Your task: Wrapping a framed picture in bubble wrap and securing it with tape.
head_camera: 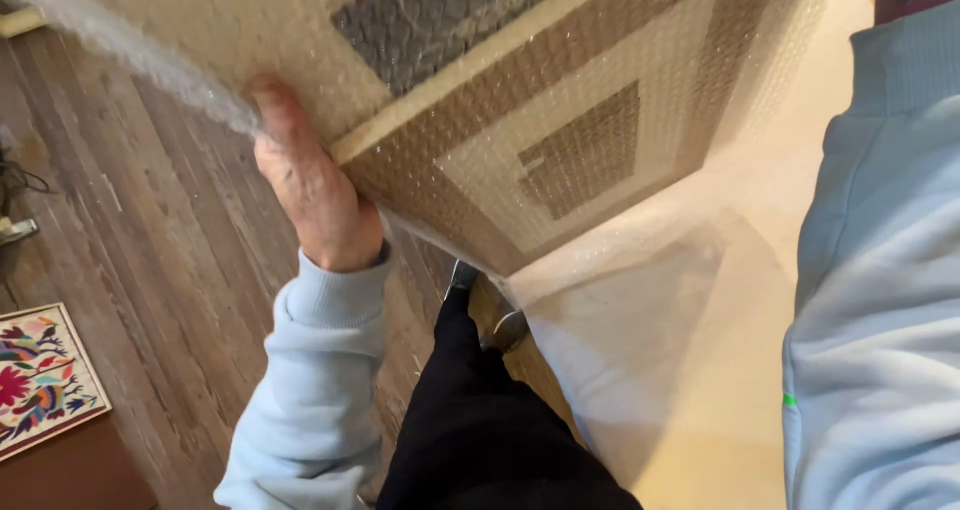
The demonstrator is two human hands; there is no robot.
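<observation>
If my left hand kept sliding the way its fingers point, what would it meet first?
Probably more bubble wrap: the left hand already grips the wrapped frame's edge, fingers pointing up along it. Depth is unclear.

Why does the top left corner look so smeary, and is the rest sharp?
Head view: the bubble wrap edge at top left is motion-blurred; the left hand and framed picture are fairly sharp; soft, even light, the wrap hazing the frame; the right sleeve looms, stretched.

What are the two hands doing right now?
Left hand: closed on the edge of the bubble-wrapped tan and brown framed picture.
Right hand: out of view; only its pale blue sleeve shows.
</observation>
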